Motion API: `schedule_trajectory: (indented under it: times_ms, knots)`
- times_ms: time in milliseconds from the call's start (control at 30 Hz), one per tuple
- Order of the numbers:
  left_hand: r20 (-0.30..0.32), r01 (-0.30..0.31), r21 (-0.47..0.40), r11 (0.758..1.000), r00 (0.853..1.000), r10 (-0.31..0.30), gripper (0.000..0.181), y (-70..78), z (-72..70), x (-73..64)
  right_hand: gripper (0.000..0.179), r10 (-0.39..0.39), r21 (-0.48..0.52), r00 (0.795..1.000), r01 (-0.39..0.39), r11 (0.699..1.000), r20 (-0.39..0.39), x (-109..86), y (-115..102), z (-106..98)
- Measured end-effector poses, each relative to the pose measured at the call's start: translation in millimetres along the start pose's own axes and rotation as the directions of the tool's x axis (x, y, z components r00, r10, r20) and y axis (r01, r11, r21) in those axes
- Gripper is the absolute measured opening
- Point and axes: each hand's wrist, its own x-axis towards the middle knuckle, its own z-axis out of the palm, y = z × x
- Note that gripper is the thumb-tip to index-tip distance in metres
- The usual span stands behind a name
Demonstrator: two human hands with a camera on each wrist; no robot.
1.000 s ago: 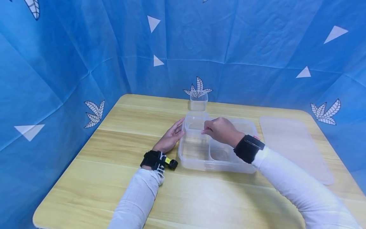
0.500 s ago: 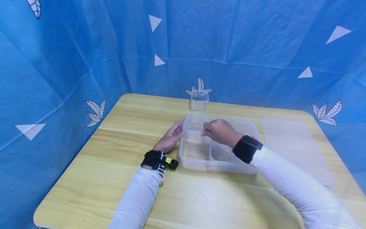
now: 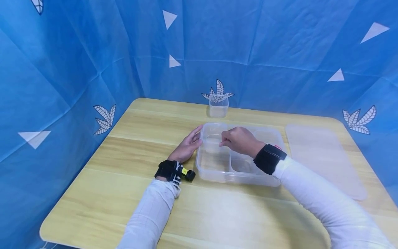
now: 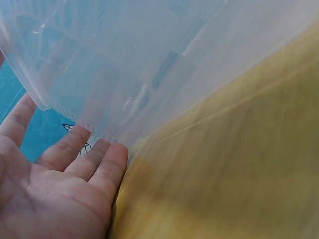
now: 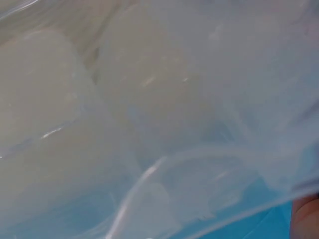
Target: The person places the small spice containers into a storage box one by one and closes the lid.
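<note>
A translucent plastic lunch box [image 3: 214, 177] with several compartments sits on the table. Its back left corner holds a small clear container [image 3: 212, 128], whose near wall my right hand [image 3: 240, 140] pinches between thumb and curled fingers. Blurred translucent plastic [image 5: 144, 99] fills the right wrist view, with only a bit of that hand at the edge. On the left, my left hand [image 3: 185, 147] lies with extended fingers against the box's outer wall; in the left wrist view the fingertips [image 4: 117, 152] touch that wall.
A second small clear container [image 3: 218, 110] stands behind the box near the table's back edge. A flat translucent lid [image 3: 323, 159] lies to the right. The wooden table [image 3: 124, 193] meets a blue patterned curtain [image 3: 264, 41] at the back and left.
Between the first and second frames, the small container in my right hand sank slightly into the box's back left corner. Both hands stay nearly still; the head view shifts a little.
</note>
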Motion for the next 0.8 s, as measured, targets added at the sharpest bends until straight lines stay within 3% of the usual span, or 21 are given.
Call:
schedule_trajectory:
  times_ms: [800]
  knots:
    - [-0.001, 0.005, -0.028, 1.0, 1.0, -0.005, 0.063, 1.1, 0.2, 1.2, 0.02, -0.014, 0.01, 0.997, 0.014, 1.0, 0.073, 3.7, 3.5, 0.4]
